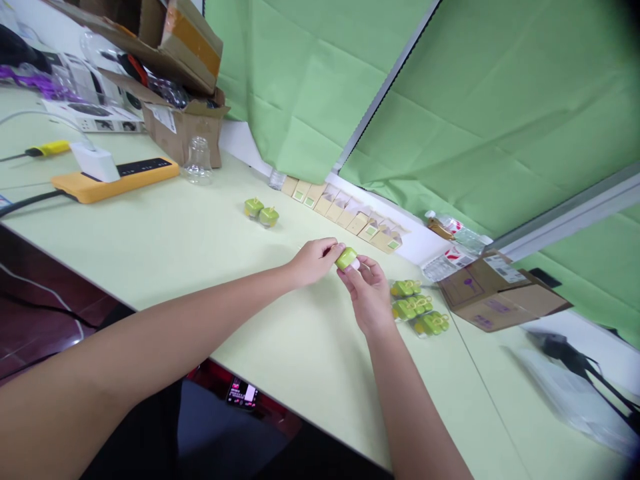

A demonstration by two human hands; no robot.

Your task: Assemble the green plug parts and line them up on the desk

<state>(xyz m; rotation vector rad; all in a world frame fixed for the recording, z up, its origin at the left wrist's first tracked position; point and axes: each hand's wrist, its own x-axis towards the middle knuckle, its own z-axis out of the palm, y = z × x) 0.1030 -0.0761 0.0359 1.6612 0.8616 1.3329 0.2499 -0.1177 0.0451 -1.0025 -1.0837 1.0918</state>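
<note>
Above the pale table (310, 347), my left hand (316, 261) and my right hand (369, 283) meet at one small rounded green case (346, 258). It has a white part low on its right side. The left thumb and fingers pinch its left edge, while the fingers of the right hand close round the right and lower side. Two similar green pieces with clear bottoms (263, 213) stand left of my hands. Just right of my right wrist are several more green pieces with yellow loops (417, 308).
Small cardboard boxes (340, 208) line the wall. An orange power strip (117, 180), a clear plastic bottle (199, 160) and an open carton (183, 127) are at the left. Right stand plastic bottles (450, 247), another carton (493, 290) and black cables (575, 357). Green curtains (320, 80) hang behind.
</note>
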